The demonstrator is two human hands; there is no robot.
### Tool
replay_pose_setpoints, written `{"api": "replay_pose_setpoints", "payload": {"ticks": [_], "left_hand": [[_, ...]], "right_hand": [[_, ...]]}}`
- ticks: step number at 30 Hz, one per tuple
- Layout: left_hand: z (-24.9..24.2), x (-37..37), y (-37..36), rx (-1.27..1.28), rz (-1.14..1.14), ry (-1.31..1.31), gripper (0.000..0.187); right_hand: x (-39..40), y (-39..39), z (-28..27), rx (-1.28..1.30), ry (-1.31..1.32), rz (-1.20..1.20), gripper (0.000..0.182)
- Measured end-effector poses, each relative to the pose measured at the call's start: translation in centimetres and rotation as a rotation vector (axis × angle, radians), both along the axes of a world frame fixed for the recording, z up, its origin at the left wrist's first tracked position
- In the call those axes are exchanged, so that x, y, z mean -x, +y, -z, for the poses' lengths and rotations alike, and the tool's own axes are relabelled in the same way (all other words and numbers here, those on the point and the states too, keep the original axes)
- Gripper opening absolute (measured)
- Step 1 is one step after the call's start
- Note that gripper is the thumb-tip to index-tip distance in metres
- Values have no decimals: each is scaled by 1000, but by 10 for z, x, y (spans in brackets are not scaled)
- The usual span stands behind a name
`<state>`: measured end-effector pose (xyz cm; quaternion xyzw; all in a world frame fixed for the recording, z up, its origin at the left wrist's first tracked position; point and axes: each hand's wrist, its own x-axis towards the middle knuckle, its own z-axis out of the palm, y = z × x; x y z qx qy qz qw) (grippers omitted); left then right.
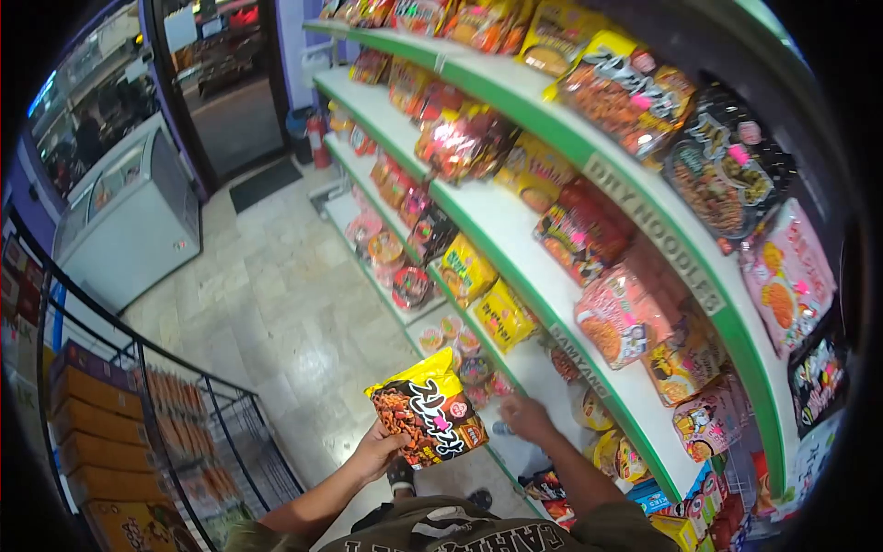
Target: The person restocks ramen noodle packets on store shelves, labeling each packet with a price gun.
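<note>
Fingers of the left hand, in the head view, are clamped on the packet at its lower left edge, off the shelves. The right hand is near a lower shelf, its fingers loosely curled; their grip I cannot tell. Other packs sit shelved.

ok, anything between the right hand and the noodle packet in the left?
Nothing visible. The left hand grips the noodle packet at its lower left; the right hand is off to its right, and the low-shelf goods seem to lie beyond the gap.
</note>
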<state>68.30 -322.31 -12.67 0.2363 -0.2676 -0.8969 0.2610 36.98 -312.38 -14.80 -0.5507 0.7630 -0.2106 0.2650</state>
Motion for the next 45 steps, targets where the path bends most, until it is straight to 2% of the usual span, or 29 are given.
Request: {"api": "replay_pose_setpoints", "payload": {"ticks": [1,4,5,8,9,10,11,12,13,14,15,16,17,18,20,21,22,24,25,28,29,32,33,37,41,44,45], "left_hand": [[-5,7,-10,36,19,19,48],[-44,34,-33,94,28,116,57],[-56,40,-42,98,50,158,59],[-97,68,-72,217,64,320,59],[-129,78,-77,274,52,306,54],[-142,94,-90,328,46,420,50],[-169,102,-99,354,86,452,49],[-193,117,-110,490,41,425,53],[-228,132,-116,601,17,440,55],[-244,147,-134,832,-140,186,61],[-278,156,-145,1017,-257,19,75],[-299,174,-157,904,-309,131,92],[-317,185,-170,1099,-485,9,103],[-332,195,-180,1295,-621,-206,108],[-345,220,-200,1561,-754,-292,108],[-347,230,-208,1716,-675,-321,106],[-352,236,-211,1868,-591,-351,105],[-355,247,-206,1856,-392,-381,104],[-355,254,-204,1877,-394,-375,105],[-346,265,-194,1889,-428,-340,106],[-344,269,-192,1883,-451,-325,105],[-341,277,-197,1911,-441,-378,103],[-344,281,-200,1910,-407,-412,102],[-357,293,-216,1864,-289,-421,105],[-364,277,-218,1924,-247,-556,106],[-372,261,-215,1944,-245,-535,106],[-374,258,-215,1933,-269,-450,102]], "right_hand": [[-23,-3,-40,-73,-230,55,30],[-53,-8,-115,188,-703,166,35],[-52,-11,-129,290,-627,93,35],[-51,-32,-207,434,-853,83,42],[-53,-38,-239,492,-818,90,48],[-54,-45,-267,545,-783,98,54],[-54,-58,-287,656,-497,79,59],[-52,-70,-306,753,-210,66,64],[-46,-81,-331,794,-92,124,66],[-40,-93,-358,830,27,183,68],[-36,-99,-391,852,143,198,65],[-30,-108,-420,873,261,214,62],[-12,-121,-442,854,334,226,61],[6,-133,-461,834,409,236,59],[27,-149,-486,738,537,239,56],[27,-155,-496,580,617,287,50],[36,-161,-494,573,765,285,47],[59,-175,-484,547,1065,281,42],[49,-172,-480,574,1155,330,32],[34,-166,-461,768,1593,299,26],[28,-163,-453,849,1653,260,23],[28,-156,-419,715,1513,184,28],[33,-158,-412,764,1578,206,32],[50,-165,-410,852,1413,181,36],[38,-159,-409,836,1286,185,42],[37,-151,-408,881,1212,165,40],[36,-147,-409,884,1181,172,40]]}}
